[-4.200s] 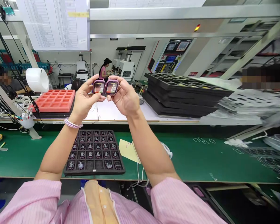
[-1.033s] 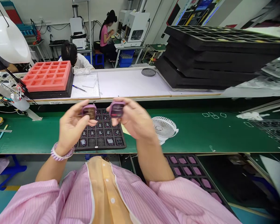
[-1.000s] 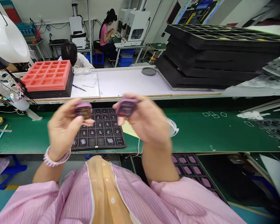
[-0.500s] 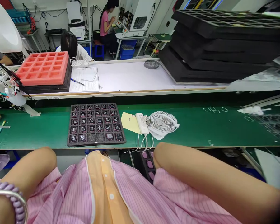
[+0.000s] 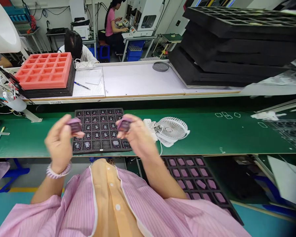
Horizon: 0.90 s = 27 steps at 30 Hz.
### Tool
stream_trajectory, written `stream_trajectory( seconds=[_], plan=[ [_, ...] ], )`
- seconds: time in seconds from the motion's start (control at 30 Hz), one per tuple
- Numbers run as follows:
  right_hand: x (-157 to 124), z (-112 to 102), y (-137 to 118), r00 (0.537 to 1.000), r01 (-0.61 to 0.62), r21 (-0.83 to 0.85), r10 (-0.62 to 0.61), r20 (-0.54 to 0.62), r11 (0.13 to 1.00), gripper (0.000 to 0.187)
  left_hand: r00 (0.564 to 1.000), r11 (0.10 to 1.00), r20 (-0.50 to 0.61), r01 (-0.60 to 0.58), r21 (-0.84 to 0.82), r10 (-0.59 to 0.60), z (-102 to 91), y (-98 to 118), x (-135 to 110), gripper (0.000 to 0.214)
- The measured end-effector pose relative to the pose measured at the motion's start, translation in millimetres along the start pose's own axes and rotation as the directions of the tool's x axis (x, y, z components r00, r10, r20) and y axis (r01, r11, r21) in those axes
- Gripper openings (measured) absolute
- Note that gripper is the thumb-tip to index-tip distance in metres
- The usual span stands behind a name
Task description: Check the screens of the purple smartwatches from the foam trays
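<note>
My left hand (image 5: 61, 140) is raised over the bench's front edge, its fingers closed on a small dark square piece with purple edges (image 5: 74, 125). A second piece of the same look (image 5: 125, 124) is pinched in my right hand (image 5: 139, 136), which blurs with motion. Between and behind the hands lies a black compartment tray (image 5: 101, 148). Small dark square pieces with pale markings fill most of its cells, while two cells in the front row hold none. Below the bench on my right, another black tray (image 5: 213, 197) carries rows of purple pieces.
A white fan (image 5: 172, 132) and a power strip (image 5: 148, 124) with cords sit right of the tray. Behind are a red compartment tray (image 5: 44, 70), papers with a pen (image 5: 82, 85) and stacked black trays (image 5: 236, 52). A lamp arm (image 5: 32, 116) stands at left. Other people work beyond.
Both hands, out of view before, have come up over the bench, each with a small purple-edged piece. More of the lower tray on my right now shows.
</note>
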State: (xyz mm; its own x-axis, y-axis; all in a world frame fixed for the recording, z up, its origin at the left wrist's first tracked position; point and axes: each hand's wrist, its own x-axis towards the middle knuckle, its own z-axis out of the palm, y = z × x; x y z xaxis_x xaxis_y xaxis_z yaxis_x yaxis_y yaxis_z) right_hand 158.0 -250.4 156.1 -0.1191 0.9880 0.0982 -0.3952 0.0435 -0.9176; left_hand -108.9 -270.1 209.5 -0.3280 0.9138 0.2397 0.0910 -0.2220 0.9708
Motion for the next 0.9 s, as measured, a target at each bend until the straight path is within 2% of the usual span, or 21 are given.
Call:
stream_trajectory(
  seconds=[0.03,0.07,0.1,0.17,0.23,0.3,0.37,0.5,0.63,0.77,0.9],
  plan=[
    [3,6,21,0.989,-0.142,0.045,0.143,-0.029,0.989,0.049,0.991,0.992,0.06,0.124,-0.002,-0.123,3.0,-21,-6,0.05],
    [3,9,43,0.956,-0.284,0.063,0.288,-0.06,0.957,0.053,0.962,0.97,0.125,0.243,0.007,-0.242,5.9,-44,-13,0.051],
    [1,10,66,0.933,-0.348,0.059,0.352,-0.073,0.936,0.055,0.928,0.945,0.181,0.327,0.029,-0.327,8.2,-66,-21,0.051],
    [-9,7,105,0.903,-0.417,0.056,0.42,-0.091,0.907,0.054,0.868,0.898,0.234,0.433,0.075,-0.438,9.4,-109,-36,0.052],
    [-22,0,132,0.88,-0.464,0.052,0.467,-0.088,0.884,0.048,0.82,0.859,0.256,0.5,0.112,-0.511,6.0,-141,-50,0.056],
    [-32,-8,146,0.866,-0.494,0.041,0.495,-0.069,0.869,0.044,0.786,0.832,0.276,0.535,0.145,-0.553,1.0,-163,-59,0.064],
    [-37,-14,152,0.863,-0.504,0.011,0.504,-0.037,0.864,0.05,0.762,0.82,0.305,0.539,0.192,-0.572,-2.5,-179,-64,0.069],
    [-35,-22,162,0.879,-0.465,-0.152,0.475,0.038,0.872,0.069,0.748,0.834,0.382,0.425,0.352,-0.542,-0.8,-200,-62,0.065],
    [-23,-24,174,0.901,-0.352,-0.462,0.429,0.07,0.814,0.065,0.777,0.819,0.438,0.167,0.549,-0.452,9.0,-206,-52,0.058],
    [-8,-18,179,0.927,-0.178,-0.767,0.366,0.079,0.616,0.056,0.778,0.711,0.479,-0.06,0.701,-0.406,21.1,-202,-44,0.051],
    [-1,-10,173,0.936,-0.075,-0.923,0.347,0.066,0.378,0.056,0.775,0.551,0.466,-0.186,0.813,-0.427,26.8,-195,-40,0.054]
  ],
)
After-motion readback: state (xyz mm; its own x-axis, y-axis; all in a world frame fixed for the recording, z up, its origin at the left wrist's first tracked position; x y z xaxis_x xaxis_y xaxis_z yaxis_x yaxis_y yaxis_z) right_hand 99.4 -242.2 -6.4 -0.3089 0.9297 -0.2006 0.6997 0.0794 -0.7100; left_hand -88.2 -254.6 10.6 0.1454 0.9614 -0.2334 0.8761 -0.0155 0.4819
